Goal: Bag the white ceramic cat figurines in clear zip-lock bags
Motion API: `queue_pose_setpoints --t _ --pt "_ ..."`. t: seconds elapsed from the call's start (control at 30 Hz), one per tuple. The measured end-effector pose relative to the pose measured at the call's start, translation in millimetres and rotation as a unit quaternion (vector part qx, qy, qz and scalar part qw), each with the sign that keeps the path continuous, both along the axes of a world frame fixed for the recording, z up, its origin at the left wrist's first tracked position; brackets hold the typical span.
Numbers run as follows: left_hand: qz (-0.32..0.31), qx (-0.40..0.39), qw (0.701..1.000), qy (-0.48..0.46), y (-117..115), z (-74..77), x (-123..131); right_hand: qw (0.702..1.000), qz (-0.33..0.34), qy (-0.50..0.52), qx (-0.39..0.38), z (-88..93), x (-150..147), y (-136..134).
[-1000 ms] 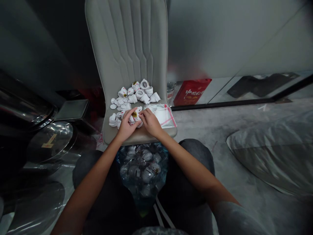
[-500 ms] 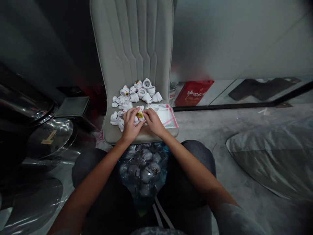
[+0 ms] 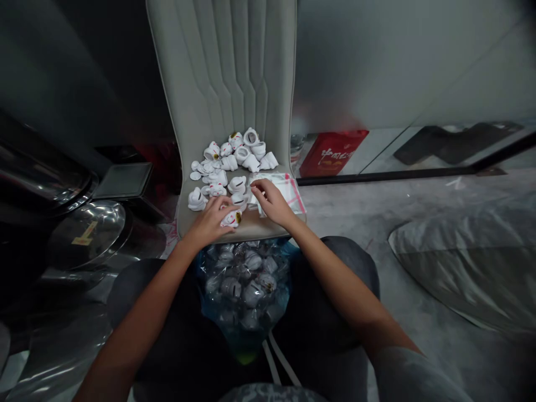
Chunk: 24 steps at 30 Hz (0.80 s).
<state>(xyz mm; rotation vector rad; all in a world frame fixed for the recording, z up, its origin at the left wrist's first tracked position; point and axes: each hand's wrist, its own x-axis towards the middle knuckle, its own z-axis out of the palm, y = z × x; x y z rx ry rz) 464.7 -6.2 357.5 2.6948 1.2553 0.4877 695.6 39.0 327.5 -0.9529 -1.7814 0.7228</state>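
My left hand (image 3: 209,221) is closed around a small white lucky cat figurine (image 3: 231,218) with red and gold paint, low over the front of the chair seat. My right hand (image 3: 274,204) has let go; its fingers are bent but apart, just above a stack of clear plastic bags (image 3: 295,204) with a pink edge. Between the hands are white pieces with dark slots, such as this slotted cat piece (image 3: 238,200). Another slotted piece (image 3: 196,199) sits at the seat's left edge. Hollow white figurines (image 3: 251,137) are heaped toward the backrest, beside small white discs (image 3: 195,175).
The grey padded chair (image 3: 226,72) faces me. A blue-tinted clear bag (image 3: 245,329) full of white figurines hangs between my knees. Left are a shiny metal bin (image 3: 87,234) and a dark box (image 3: 125,181); right, a red bag (image 3: 333,153) and a grey cover (image 3: 469,268).
My left hand has drawn the cat figurine down and left, toward the seat's front edge. My right hand has come off it and moved right, over the plastic bags.
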Motion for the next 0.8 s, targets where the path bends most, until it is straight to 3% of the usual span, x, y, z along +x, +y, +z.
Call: queue_pose_setpoints --t 0.2,0.33,0.43,0.53,0.67,0.8 --pt "0.040 0.002 0.988 0.147 -15.9 -12.2 12.5 0.993 0.047 -0.106 0.022 -2.4 -2.0 -2.4" --pt "0.047 0.030 0.987 0.154 -12.0 -16.8 25.9 0.988 0.053 -0.143 0.027 0.6 -11.0 7.1" --pt "0.056 0.032 0.987 0.144 -6.1 -15.7 27.8 0.986 0.048 -0.153 0.041 9.4 -22.9 29.3" --pt "0.059 0.016 0.990 0.124 -2.2 -11.8 26.9 0.985 0.027 -0.171 0.025 20.2 -42.1 59.3" --pt "0.043 0.014 0.999 0.020 6.0 0.1 19.7 0.967 -0.023 -0.253 -0.027 25.2 -73.2 87.1" --pt "0.159 0.077 0.981 -0.086 33.0 13.4 -8.4 0.947 -0.061 -0.307 -0.072 17.6 -96.4 90.9"
